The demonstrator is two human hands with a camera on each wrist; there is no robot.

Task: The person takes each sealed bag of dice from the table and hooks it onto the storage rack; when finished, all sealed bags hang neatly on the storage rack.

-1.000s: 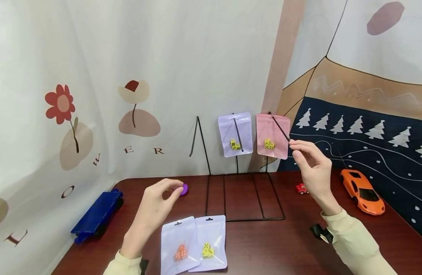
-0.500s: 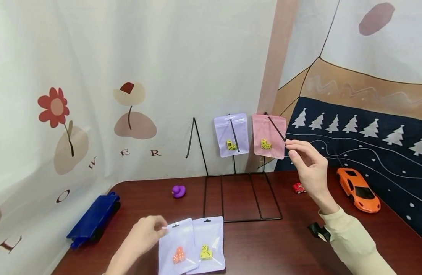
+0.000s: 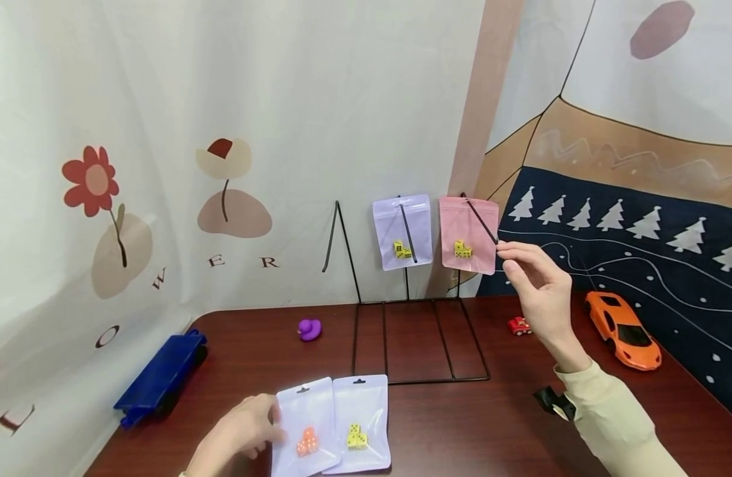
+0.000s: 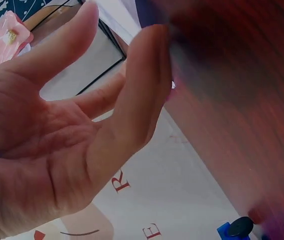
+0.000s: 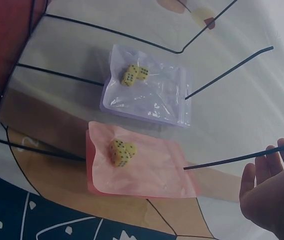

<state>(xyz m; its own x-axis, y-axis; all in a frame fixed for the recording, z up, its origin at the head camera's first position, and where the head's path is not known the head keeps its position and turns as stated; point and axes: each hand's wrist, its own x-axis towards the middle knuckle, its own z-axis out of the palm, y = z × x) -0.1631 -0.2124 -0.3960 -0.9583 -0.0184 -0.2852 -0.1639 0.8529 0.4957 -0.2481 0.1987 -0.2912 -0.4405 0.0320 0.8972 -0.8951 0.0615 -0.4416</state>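
My right hand (image 3: pixel 538 288) pinches the free end of the right-hand prong (image 5: pixel 222 162) of a black wire display rack (image 3: pixel 425 382). On that prong hangs a pink zip bag (image 3: pixel 452 225) with yellow dice in it. A lilac zip bag (image 3: pixel 389 222), also with yellow dice, hangs on the middle prong. The left prong (image 3: pixel 329 242) carries nothing. Low on the table, my left hand (image 3: pixel 243 427) is at the left edge of a lilac bag of orange dice (image 3: pixel 309 404), thumb and fingers apart in the left wrist view. That bag overlaps another lilac bag of yellow dice (image 3: pixel 362 401).
A purple toy duck (image 3: pixel 310 330) sits left of the rack. At the left table edge is a blue toy trailer (image 3: pixel 163 374). On the right stand a small red toy car (image 3: pixel 519 325) and a larger orange car (image 3: pixel 623 331). A printed curtain hangs behind.
My left hand has come down from beside the duck to the left edge of the orange-dice bag, uncovering the duck. My right hand keeps its pinch on the prong.
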